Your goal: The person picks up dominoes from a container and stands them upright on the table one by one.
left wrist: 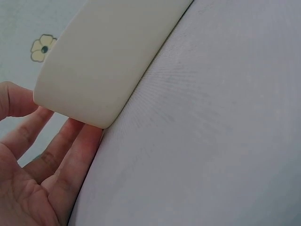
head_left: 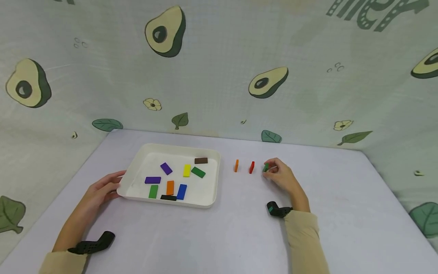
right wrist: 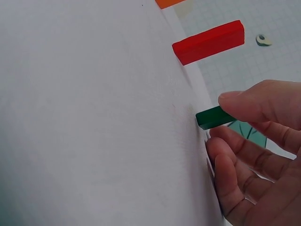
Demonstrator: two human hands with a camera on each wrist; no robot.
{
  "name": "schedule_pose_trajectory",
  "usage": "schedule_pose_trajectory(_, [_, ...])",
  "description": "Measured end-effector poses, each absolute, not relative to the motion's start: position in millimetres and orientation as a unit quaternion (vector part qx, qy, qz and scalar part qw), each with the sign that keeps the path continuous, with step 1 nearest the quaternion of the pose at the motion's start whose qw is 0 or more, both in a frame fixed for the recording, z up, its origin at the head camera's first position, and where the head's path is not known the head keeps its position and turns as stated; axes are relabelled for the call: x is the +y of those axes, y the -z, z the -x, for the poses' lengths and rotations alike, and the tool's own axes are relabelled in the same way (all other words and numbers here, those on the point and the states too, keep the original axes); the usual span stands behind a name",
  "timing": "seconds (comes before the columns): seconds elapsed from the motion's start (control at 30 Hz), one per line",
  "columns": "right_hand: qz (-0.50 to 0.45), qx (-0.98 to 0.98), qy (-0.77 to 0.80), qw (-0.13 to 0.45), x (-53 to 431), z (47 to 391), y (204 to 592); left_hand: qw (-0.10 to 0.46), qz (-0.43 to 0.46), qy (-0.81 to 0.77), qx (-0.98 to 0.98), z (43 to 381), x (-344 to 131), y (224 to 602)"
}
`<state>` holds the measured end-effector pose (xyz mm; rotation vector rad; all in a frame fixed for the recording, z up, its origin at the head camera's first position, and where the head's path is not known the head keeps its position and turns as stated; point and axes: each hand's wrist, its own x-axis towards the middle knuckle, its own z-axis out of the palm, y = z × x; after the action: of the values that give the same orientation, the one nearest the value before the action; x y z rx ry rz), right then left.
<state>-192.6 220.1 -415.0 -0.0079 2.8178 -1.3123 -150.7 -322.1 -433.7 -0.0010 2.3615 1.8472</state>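
At the left side of the white tray (head_left: 167, 203), my left hand (head_left: 103, 188) rests with its fingertips against the outer wall. The left wrist view shows the thumb at the tray's rim and the other fingers (left wrist: 77, 146) lower down on the same end. My right hand (head_left: 281, 176) pinches a green block (right wrist: 212, 117) between thumb and fingers, one end of it right at the tabletop. To its left, a red block (head_left: 251, 167) and an orange block (head_left: 236, 166) stand on edge in a spaced row.
Inside the tray lie several loose blocks, among them a brown block (head_left: 201, 160), a yellow block (head_left: 186, 170), a blue block (head_left: 181, 191) and a black block (head_left: 168, 197). A patterned cloth (head_left: 219, 68) hangs behind the white table (head_left: 191, 243).
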Motion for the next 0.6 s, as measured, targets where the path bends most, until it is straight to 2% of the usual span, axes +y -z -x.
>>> schedule_pose_trajectory(0.6, [-0.004,0.911,0.412,0.022,218.4,191.1,415.3,0.067,-0.008,-0.632,0.772,150.6,-324.3,436.2])
